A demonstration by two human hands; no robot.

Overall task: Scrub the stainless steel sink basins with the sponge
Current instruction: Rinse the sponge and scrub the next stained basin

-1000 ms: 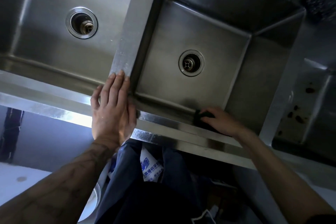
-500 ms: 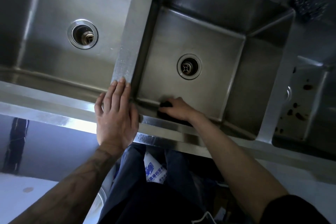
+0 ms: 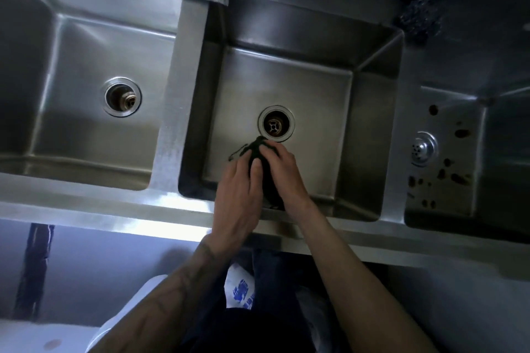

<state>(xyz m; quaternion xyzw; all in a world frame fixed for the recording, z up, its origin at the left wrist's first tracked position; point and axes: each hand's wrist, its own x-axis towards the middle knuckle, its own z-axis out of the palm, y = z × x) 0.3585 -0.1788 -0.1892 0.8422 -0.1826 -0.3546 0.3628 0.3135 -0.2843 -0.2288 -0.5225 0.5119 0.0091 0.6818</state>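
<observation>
1 head-worn wide-angle camera looks steeply down over the front rim of the sink (image 3: 86, 209). It sits close, centred on the middle basin (image 3: 286, 80).

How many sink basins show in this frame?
3. Left basin at frame left; middle basin in the centre, where the sponge is held; right basin at the right edge, partly cut off. More may lie outside the frame.
</observation>
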